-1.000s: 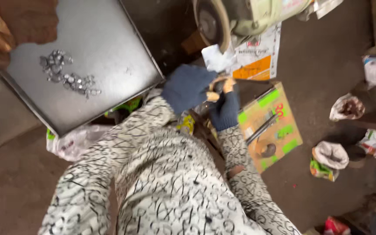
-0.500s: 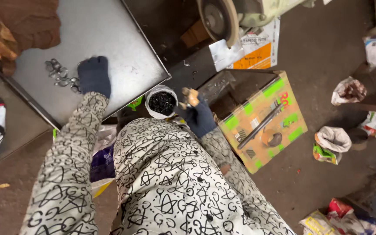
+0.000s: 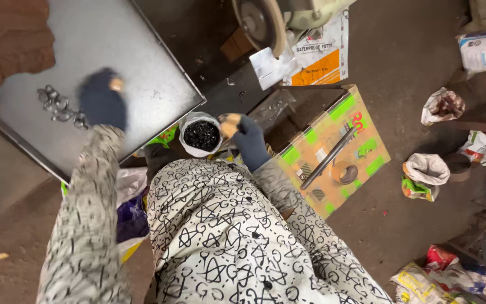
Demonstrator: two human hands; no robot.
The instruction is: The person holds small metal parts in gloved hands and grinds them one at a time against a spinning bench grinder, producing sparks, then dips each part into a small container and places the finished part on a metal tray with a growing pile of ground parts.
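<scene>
Nearest the camera, the person's patterned black-and-white shirt (image 3: 226,247) fills the lower middle of the view, with both sleeves reaching away from it. Just past the chest, the right hand (image 3: 247,138), in a dark glove with a worn yellowish fingertip, is curled at the rim of a small white bag (image 3: 199,135) packed with tiny black pieces; the fingers appear to pinch the bag's edge, though the hold itself is partly hidden. That bag sits between the two arms, close against the body.

Further out on the left, the left hand (image 3: 102,104) (blurred, also in a dark glove) lies over the grey metal tray (image 3: 142,67), fingers bent downward right beside a small heap of shiny metal rings (image 3: 57,106). Whether those fingers close on any ring cannot be told through the blur. A brown cloth (image 3: 12,39) drapes over the tray's far left corner.

To the right of the bag, a cardboard box (image 3: 333,152) with green patches lies on the floor, carrying a metal rod (image 3: 328,159) and a roll of tape (image 3: 345,172). Beyond it stands a grinder wheel (image 3: 260,22) on its machine, with a white and orange carton (image 3: 316,56) below. Crumpled bags (image 3: 426,171) are scattered across the dark floor at the right.
</scene>
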